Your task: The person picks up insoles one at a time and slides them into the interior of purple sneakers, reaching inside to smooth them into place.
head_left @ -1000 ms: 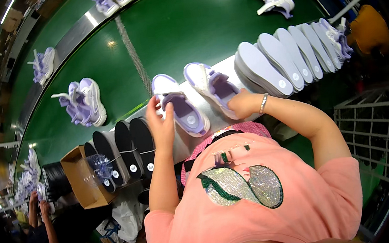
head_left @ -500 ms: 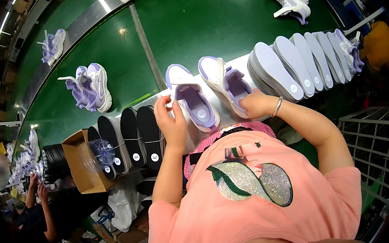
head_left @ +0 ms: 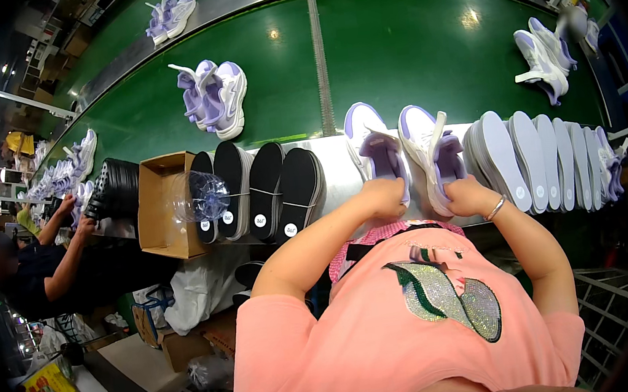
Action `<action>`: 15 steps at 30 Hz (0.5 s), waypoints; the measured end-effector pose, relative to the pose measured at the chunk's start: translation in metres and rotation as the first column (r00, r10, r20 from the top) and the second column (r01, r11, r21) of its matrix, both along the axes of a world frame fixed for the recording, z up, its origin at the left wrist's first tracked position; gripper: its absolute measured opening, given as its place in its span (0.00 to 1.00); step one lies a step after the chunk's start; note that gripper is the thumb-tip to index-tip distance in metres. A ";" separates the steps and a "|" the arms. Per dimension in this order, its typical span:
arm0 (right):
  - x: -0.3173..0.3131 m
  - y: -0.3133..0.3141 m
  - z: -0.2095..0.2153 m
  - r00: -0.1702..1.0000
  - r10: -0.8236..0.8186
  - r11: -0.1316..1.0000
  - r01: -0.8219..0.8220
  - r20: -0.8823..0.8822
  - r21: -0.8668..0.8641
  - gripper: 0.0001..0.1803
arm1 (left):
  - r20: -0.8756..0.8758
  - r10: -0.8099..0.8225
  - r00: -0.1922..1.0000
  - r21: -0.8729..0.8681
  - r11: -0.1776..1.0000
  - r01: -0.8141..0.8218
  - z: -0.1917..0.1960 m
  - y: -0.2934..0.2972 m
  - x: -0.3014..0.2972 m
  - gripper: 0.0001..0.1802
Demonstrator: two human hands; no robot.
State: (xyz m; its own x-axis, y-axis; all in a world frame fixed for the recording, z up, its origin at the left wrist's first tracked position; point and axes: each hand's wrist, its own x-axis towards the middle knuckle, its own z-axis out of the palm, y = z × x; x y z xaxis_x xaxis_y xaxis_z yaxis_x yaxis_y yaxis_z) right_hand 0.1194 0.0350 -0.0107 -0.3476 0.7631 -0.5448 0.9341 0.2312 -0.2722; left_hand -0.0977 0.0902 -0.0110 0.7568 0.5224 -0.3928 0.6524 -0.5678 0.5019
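A pair of white and lilac sneakers lies side by side in front of me, toes pointing away, on a metal ledge. My left hand (head_left: pixel 385 198) is closed at the heel of the left sneaker (head_left: pixel 361 123). At the heel of the right sneaker (head_left: pixel 415 125), my right hand (head_left: pixel 471 195) is closed too, thumb side at the opening; a bangle circles that wrist. The fingertips of both hands are partly hidden. Right of the pair stand stacked light grey insoles (head_left: pixel 503 157). Black insoles (head_left: pixel 263 186), some tied in bundles, stand on the left.
A green conveyor belt (head_left: pixel 270 70) runs beyond the ledge, carrying more sneakers (head_left: pixel 216 99) at left and another pair (head_left: pixel 544 57) at right. A cardboard box (head_left: pixel 154 201) with a clear plastic bottle (head_left: pixel 207 194) sits left. A co-worker's arms (head_left: pixel 68 260) show at far left.
My left hand has moved from beside the left sneaker to its heel and closed there. My right hand stays at the right sneaker's heel. The whole view has shifted.
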 end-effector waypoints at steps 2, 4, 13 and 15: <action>0.001 0.002 0.008 1.000 -0.013 0.999 0.014 0.014 -0.043 0.10 | -0.020 -0.093 0.996 -0.032 0.995 0.092 -0.003 0.008 0.006 0.23; -0.002 0.012 0.012 0.999 0.012 0.997 -0.008 0.042 -0.082 0.12 | -0.013 -0.080 0.997 -0.034 0.996 0.079 -0.006 0.010 0.005 0.24; -0.023 0.014 0.022 0.991 -0.121 0.991 0.117 -0.060 -0.071 0.14 | 0.240 0.450 0.860 0.152 0.858 -0.491 0.046 -0.013 0.037 0.37; -0.042 0.023 0.024 0.979 -0.139 0.990 0.131 -0.152 -0.059 0.15 | 0.103 0.451 0.886 0.230 0.856 -0.463 0.042 0.001 0.044 0.44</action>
